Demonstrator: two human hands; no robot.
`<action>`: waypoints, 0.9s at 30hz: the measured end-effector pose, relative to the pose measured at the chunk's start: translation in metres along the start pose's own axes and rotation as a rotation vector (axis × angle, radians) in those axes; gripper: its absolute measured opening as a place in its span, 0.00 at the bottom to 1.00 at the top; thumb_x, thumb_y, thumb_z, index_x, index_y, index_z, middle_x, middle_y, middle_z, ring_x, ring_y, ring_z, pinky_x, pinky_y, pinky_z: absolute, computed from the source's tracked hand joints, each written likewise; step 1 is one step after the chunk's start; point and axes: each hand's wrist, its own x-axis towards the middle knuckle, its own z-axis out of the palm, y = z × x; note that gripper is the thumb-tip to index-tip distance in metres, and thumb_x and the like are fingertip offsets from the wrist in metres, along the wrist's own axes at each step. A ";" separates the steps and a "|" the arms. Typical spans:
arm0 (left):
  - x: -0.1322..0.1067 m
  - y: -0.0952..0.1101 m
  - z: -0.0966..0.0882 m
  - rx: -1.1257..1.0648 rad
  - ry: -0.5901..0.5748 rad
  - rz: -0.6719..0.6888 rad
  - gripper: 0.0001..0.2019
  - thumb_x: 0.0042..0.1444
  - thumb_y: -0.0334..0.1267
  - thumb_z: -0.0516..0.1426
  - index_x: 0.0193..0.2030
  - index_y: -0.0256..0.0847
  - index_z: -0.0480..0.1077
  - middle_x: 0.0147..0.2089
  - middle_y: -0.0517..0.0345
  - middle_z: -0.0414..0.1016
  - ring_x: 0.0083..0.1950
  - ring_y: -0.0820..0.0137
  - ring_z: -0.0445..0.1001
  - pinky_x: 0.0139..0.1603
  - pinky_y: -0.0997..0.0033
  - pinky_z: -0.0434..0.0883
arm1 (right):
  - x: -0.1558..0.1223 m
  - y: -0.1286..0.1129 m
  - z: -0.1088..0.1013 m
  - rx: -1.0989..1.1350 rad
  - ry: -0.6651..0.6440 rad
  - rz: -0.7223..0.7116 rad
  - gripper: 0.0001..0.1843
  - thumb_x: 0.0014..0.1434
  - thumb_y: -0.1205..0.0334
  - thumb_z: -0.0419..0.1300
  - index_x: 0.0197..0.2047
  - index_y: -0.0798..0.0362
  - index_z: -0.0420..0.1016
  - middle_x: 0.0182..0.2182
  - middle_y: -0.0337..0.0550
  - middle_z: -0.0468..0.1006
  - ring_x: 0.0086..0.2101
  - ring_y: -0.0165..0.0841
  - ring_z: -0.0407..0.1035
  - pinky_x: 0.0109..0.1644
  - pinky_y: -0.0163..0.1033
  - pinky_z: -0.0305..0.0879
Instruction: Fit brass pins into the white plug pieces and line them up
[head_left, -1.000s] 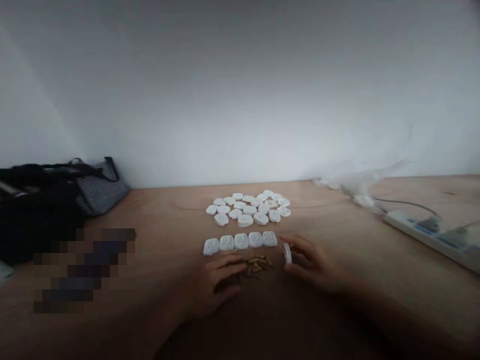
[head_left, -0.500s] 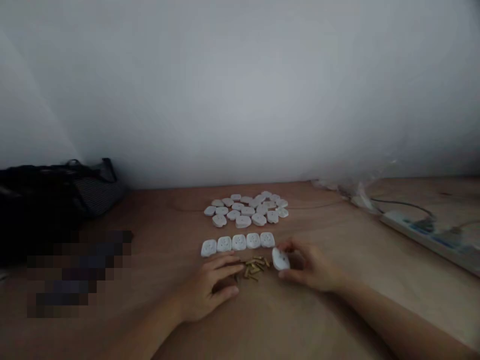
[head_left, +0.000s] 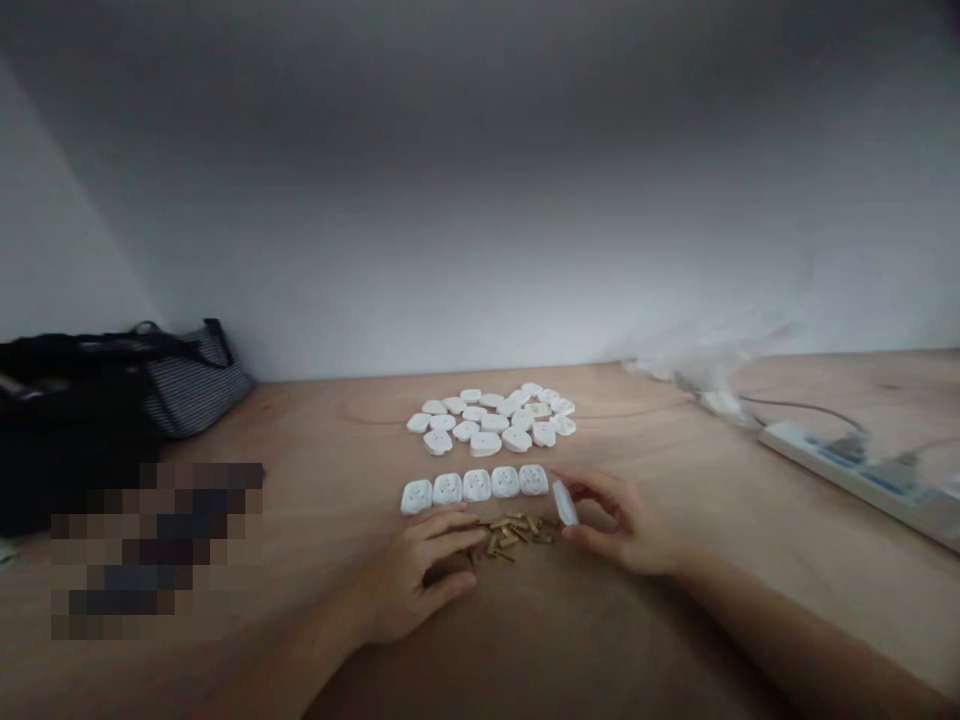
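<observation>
My right hand (head_left: 619, 520) grips a white plastic socket cover (head_left: 564, 504) between thumb and fingers. The cover is tilted up nearly on edge, just right of a row of similar white socket covers (head_left: 477, 485) with small holes. My left hand (head_left: 416, 570) rests on the table with fingers apart, its fingertips at the left side of a pile of small brass pieces (head_left: 510, 530). The pile lies between my two hands, partly hidden by the left fingers.
Behind the row lie several more white covers (head_left: 485, 443) in a loose group. To the right is a white power strip (head_left: 810, 450) with a cord, near a clear plastic bag (head_left: 712, 375). A black bag (head_left: 82, 430) stands at the left, beside a blurred-out patch. A wall rises behind the table.
My right hand has turned the held cover from facing me to nearly edge-on, shifting slightly right. More brass pieces show beneath it. The left hand has stayed put.
</observation>
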 end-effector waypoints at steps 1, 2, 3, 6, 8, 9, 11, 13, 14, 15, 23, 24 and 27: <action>0.000 0.000 0.000 -0.006 0.001 0.004 0.19 0.58 0.42 0.54 0.57 0.51 0.65 0.60 0.55 0.64 0.62 0.57 0.59 0.60 0.50 0.60 | 0.000 0.000 0.000 0.006 0.002 -0.007 0.29 0.52 0.64 0.61 0.57 0.47 0.62 0.49 0.46 0.70 0.46 0.39 0.67 0.49 0.45 0.68; 0.000 0.000 0.000 -0.009 0.006 0.004 0.19 0.58 0.41 0.55 0.57 0.52 0.65 0.60 0.55 0.64 0.62 0.57 0.60 0.60 0.50 0.60 | 0.000 0.001 0.000 0.011 0.007 -0.012 0.28 0.52 0.64 0.61 0.57 0.47 0.62 0.49 0.46 0.69 0.47 0.39 0.67 0.49 0.44 0.68; 0.000 0.000 0.000 -0.010 0.010 0.001 0.19 0.58 0.41 0.55 0.56 0.52 0.65 0.60 0.55 0.64 0.62 0.57 0.60 0.60 0.50 0.60 | 0.000 0.003 0.000 0.014 0.013 -0.013 0.26 0.52 0.64 0.61 0.55 0.47 0.64 0.48 0.46 0.69 0.47 0.39 0.67 0.49 0.44 0.68; 0.000 0.001 -0.001 -0.013 0.007 0.002 0.19 0.57 0.41 0.55 0.56 0.51 0.66 0.60 0.54 0.65 0.61 0.57 0.61 0.60 0.50 0.61 | 0.004 0.015 0.001 0.003 0.063 0.019 0.19 0.51 0.64 0.62 0.48 0.50 0.68 0.43 0.45 0.71 0.43 0.37 0.69 0.45 0.42 0.69; 0.000 0.002 -0.002 -0.023 0.014 0.003 0.19 0.57 0.41 0.55 0.56 0.51 0.66 0.60 0.54 0.65 0.61 0.57 0.61 0.60 0.49 0.61 | 0.010 0.027 0.000 -0.045 0.122 0.073 0.17 0.50 0.63 0.62 0.44 0.51 0.67 0.37 0.42 0.72 0.39 0.35 0.70 0.44 0.42 0.69; 0.000 0.003 -0.002 -0.028 0.014 0.002 0.19 0.57 0.41 0.55 0.56 0.50 0.66 0.60 0.54 0.65 0.61 0.57 0.61 0.60 0.49 0.61 | 0.014 0.032 -0.002 -0.079 0.128 0.103 0.17 0.50 0.62 0.62 0.44 0.52 0.66 0.36 0.42 0.73 0.38 0.35 0.71 0.45 0.42 0.69; 0.000 0.003 -0.002 -0.033 0.012 -0.002 0.19 0.57 0.41 0.55 0.56 0.50 0.66 0.60 0.53 0.65 0.61 0.57 0.61 0.60 0.49 0.60 | 0.021 0.043 -0.004 -0.187 0.141 0.145 0.18 0.51 0.61 0.62 0.46 0.51 0.65 0.39 0.42 0.74 0.39 0.35 0.70 0.44 0.43 0.68; 0.000 0.002 -0.002 -0.029 0.013 -0.009 0.19 0.57 0.41 0.55 0.56 0.50 0.66 0.60 0.53 0.65 0.61 0.57 0.61 0.60 0.50 0.61 | 0.027 0.052 -0.006 -0.231 0.121 0.166 0.19 0.50 0.60 0.62 0.45 0.52 0.66 0.38 0.42 0.75 0.37 0.36 0.70 0.42 0.44 0.67; 0.000 0.002 -0.002 -0.027 0.010 -0.011 0.19 0.57 0.42 0.55 0.56 0.50 0.66 0.59 0.53 0.65 0.61 0.57 0.61 0.60 0.50 0.61 | 0.028 0.055 -0.007 -0.247 0.105 0.171 0.18 0.50 0.59 0.62 0.45 0.52 0.67 0.37 0.42 0.75 0.36 0.36 0.70 0.41 0.44 0.67; 0.000 0.002 -0.002 -0.027 0.009 -0.012 0.18 0.57 0.42 0.55 0.56 0.50 0.67 0.59 0.53 0.65 0.61 0.56 0.61 0.60 0.50 0.61 | 0.028 0.057 -0.007 -0.259 0.086 0.172 0.18 0.50 0.58 0.63 0.44 0.53 0.68 0.36 0.42 0.75 0.35 0.36 0.69 0.41 0.44 0.67; 0.000 -0.001 0.000 -0.024 0.087 -0.002 0.18 0.57 0.42 0.55 0.55 0.49 0.67 0.59 0.54 0.65 0.58 0.59 0.64 0.58 0.57 0.63 | 0.022 0.060 -0.007 -0.308 0.005 0.130 0.25 0.52 0.58 0.61 0.53 0.51 0.63 0.45 0.46 0.72 0.43 0.39 0.67 0.47 0.48 0.64; 0.001 -0.003 -0.002 -0.006 0.135 -0.020 0.17 0.57 0.42 0.55 0.53 0.48 0.68 0.58 0.54 0.66 0.57 0.60 0.65 0.58 0.58 0.64 | 0.022 0.061 -0.007 -0.311 0.005 0.117 0.28 0.52 0.58 0.61 0.55 0.50 0.60 0.49 0.47 0.71 0.46 0.40 0.66 0.50 0.49 0.63; 0.005 -0.016 -0.011 0.065 0.326 -0.108 0.11 0.58 0.42 0.52 0.44 0.43 0.72 0.48 0.52 0.72 0.50 0.62 0.70 0.53 0.60 0.67 | 0.023 0.063 -0.005 -0.328 0.002 0.090 0.32 0.53 0.57 0.61 0.59 0.48 0.56 0.53 0.48 0.68 0.51 0.43 0.64 0.53 0.52 0.60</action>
